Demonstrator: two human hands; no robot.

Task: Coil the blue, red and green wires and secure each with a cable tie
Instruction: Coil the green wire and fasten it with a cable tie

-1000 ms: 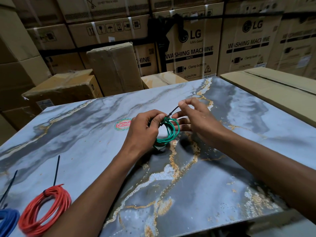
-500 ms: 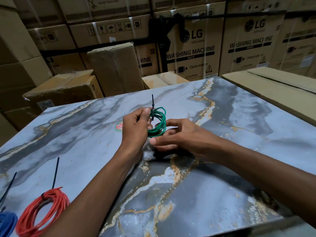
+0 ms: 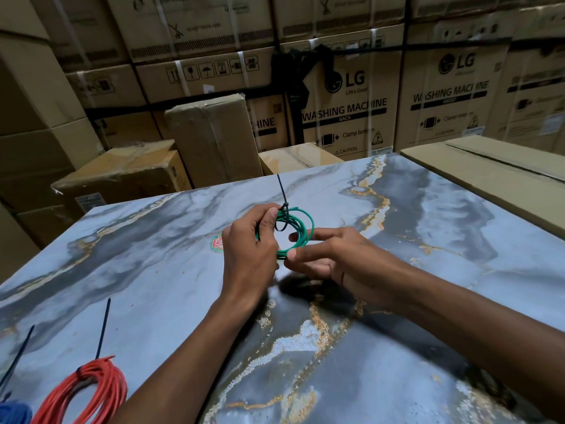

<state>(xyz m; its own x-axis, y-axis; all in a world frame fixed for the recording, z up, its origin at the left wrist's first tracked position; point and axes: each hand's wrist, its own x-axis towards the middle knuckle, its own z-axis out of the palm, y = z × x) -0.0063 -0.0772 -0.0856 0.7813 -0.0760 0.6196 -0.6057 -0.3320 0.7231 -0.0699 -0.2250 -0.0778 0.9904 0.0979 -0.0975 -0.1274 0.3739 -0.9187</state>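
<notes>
- Head view: the green wire coil (image 3: 293,231) is held above the middle of the marble-patterned table (image 3: 153,270), its ring face turned toward the camera, standing roughly upright
- A black cable tie (image 3: 282,206) loops round the coil's strands at about 11 o'clock on the ring; its free tail has its long axis pointing up toward 12 o'clock, leaning slightly left
- The coil is several thin glossy green turns, loosely bunched, open in the middle
- The left hand (image 3: 249,255) grips the coil's left side at 9 o'clock, fingers curled round the strands just beside the tie head
- The right hand (image 3: 333,258) pinches the coil's lower right, from 3 to 6 o'clock, between thumb and fingers
- At the table's 7 o'clock corner lies the red wire coil (image 3: 88,393), flat, with a black tie on it whose tail points toward 12 o'clock
- Just left of it, cut by the frame's edge, the blue wire coil (image 3: 15,413), with another black tail slanting up toward 1 o'clock
- Cardboard boxes (image 3: 351,117) are stacked beyond the table at 12 o'clock
</notes>
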